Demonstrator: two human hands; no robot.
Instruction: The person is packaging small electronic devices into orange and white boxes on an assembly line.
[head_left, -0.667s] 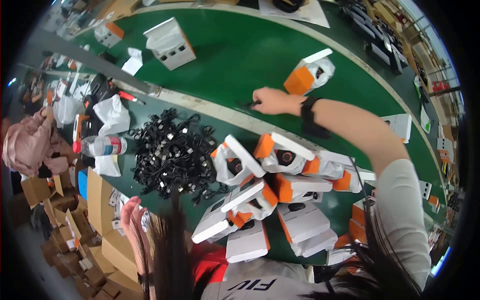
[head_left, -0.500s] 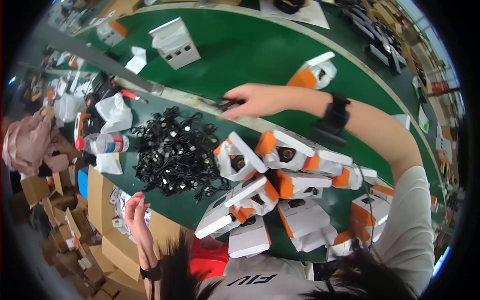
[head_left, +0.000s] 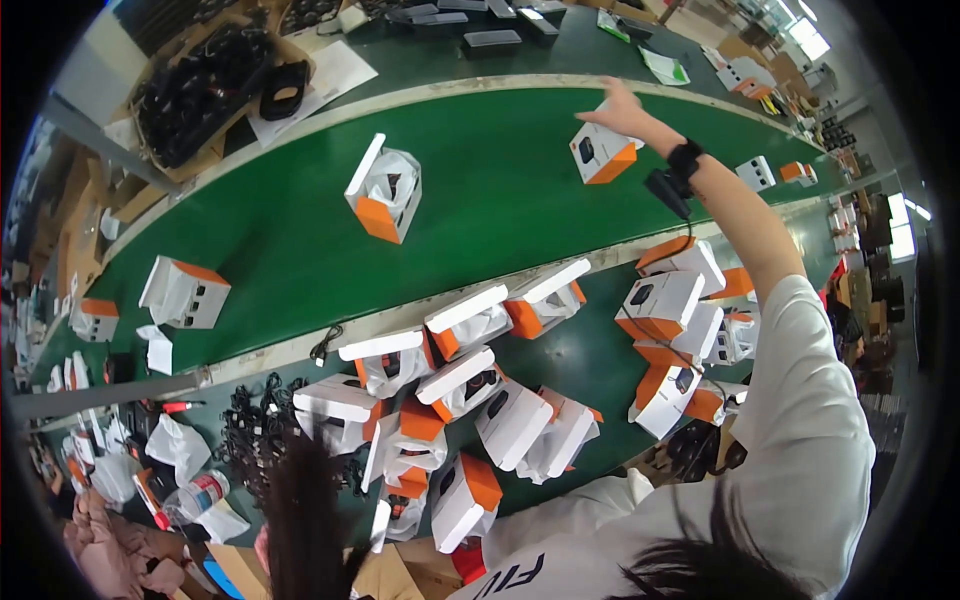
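Note:
My right hand (head_left: 622, 112) reaches far across the green belt (head_left: 480, 190). Thumb and fingers close on the upper edge of a white and orange box (head_left: 603, 152) standing there. Of my left hand only a sliver of skin (head_left: 262, 546) seems to show beside dark hair; its fingers are hidden. On the near table, several open white and orange boxes (head_left: 465, 385) hold items in white plastic bags. Left of them lies a pile of black cables (head_left: 250, 425), partly covered by hair. One black cable (head_left: 325, 343) rests on the belt's pale near edge.
On the belt stand another open box (head_left: 388, 195) and a box with its flap up (head_left: 187, 292). Stacked boxes (head_left: 665, 305) are at the table's right. A metal bar (head_left: 110, 397), a plastic bottle (head_left: 195, 498) and white bags (head_left: 178, 447) lie left. A tray of black parts (head_left: 205, 95) sits beyond.
The view has swung right. My right hand has left the belt's edge by the cable pile, where it held something black, and is now at a box across the belt. My left hand is mostly hidden now.

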